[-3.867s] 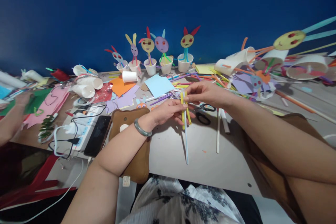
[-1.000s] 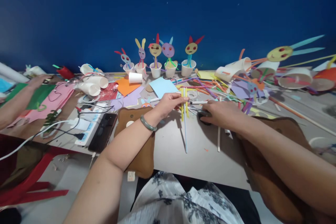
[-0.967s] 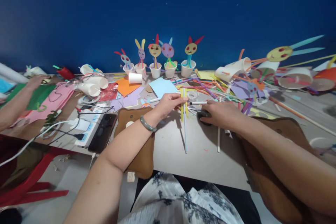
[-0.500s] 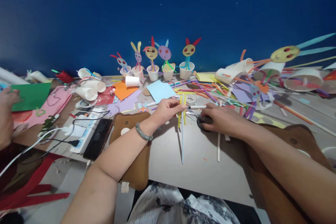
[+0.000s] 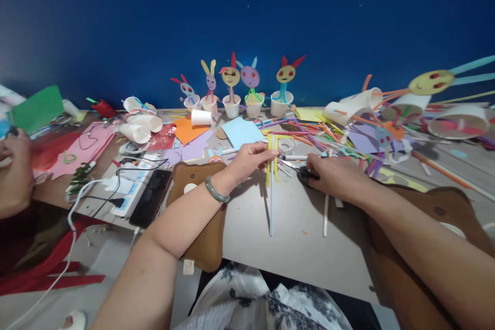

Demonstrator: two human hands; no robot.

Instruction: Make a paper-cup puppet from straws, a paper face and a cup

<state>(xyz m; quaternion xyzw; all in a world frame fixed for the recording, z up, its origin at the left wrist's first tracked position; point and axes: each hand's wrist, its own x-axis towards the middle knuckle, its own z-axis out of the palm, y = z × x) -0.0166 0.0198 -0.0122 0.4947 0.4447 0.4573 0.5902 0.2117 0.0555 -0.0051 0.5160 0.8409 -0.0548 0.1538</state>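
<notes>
My left hand (image 5: pixel 253 160), with a bracelet at the wrist, pinches a pale blue straw (image 5: pixel 271 211) with yellow strips (image 5: pixel 276 165) beside its upper part. The straw's lower end points toward me. To the right, my right hand (image 5: pixel 328 172) is closed on black-handled scissors (image 5: pixel 307 176), their blades toward the straw. A white marker (image 5: pixel 296 158) lies just beyond the scissors. Below my right hand a white stick (image 5: pixel 325 219) lies on the table (image 5: pixel 290 247).
Rabbit-faced figures (image 5: pixel 286 75) stand in paper cups (image 5: pixel 281 105) along the blue wall. Coloured sticks (image 5: pixel 305 131) and a light blue sheet (image 5: pixel 242 133) lie beyond my hands. A phone (image 5: pixel 150 198) and power strip (image 5: pixel 133 191) are left. Another person's hand (image 5: pixel 17 165) is at far left.
The view has shifted slightly, so the table items appear further right. At far left, the green sheet is raised and tilted, away from the other person's hand. My hands keep their holds.
</notes>
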